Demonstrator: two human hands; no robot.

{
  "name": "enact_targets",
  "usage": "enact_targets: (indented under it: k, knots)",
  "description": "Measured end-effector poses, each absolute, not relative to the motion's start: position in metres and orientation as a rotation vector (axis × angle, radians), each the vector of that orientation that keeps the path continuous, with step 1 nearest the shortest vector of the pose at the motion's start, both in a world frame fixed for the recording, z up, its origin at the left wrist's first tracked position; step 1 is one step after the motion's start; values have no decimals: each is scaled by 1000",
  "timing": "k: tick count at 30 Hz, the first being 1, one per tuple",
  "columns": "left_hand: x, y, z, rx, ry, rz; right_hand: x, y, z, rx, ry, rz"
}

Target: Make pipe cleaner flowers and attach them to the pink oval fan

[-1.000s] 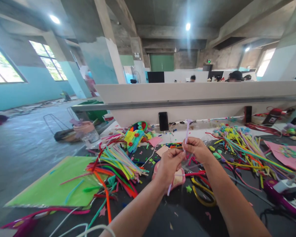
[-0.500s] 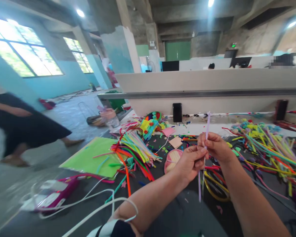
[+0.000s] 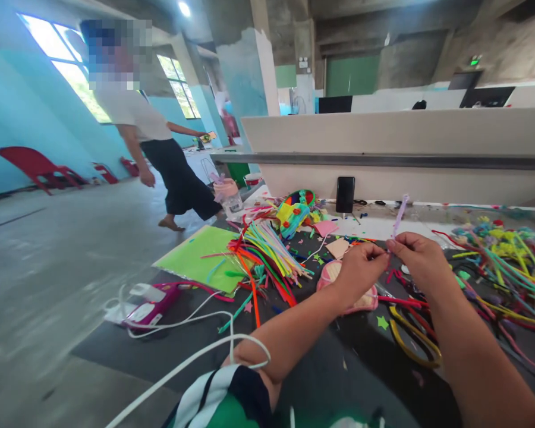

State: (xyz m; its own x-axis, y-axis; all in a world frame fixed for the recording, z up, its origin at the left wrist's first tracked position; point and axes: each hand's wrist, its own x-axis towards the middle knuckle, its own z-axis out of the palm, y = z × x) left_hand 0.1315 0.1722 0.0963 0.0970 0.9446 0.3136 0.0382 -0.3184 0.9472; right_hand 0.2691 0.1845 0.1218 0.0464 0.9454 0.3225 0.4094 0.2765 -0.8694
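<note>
The right hand (image 3: 421, 260) pinches a lilac pipe cleaner (image 3: 400, 219), which rises above its fingertips over the counter (image 3: 330, 368). Whether the left hand (image 3: 362, 265), just beside, grips it too, I can't tell.

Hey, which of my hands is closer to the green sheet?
Left. Your left hand is right of the green sheet, beyond the bundle of colorful stems; your right hand is farther right, pinching the purple stem.
</note>
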Motion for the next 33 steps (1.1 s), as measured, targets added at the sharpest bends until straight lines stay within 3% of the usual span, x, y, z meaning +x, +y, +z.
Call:
enact_targets:
  k: [12, 23, 33]
  knots:
    - [130, 162, 111, 1367, 748, 1174, 275, 186, 119, -771, -1359, 1268]
    - [136, 157, 108, 1150, 486, 1140, 267, 188, 109, -390, -1314, 1415]
    - [135, 161, 105, 1017, 391, 1024, 268, 188, 109, -311, -1327, 1422]
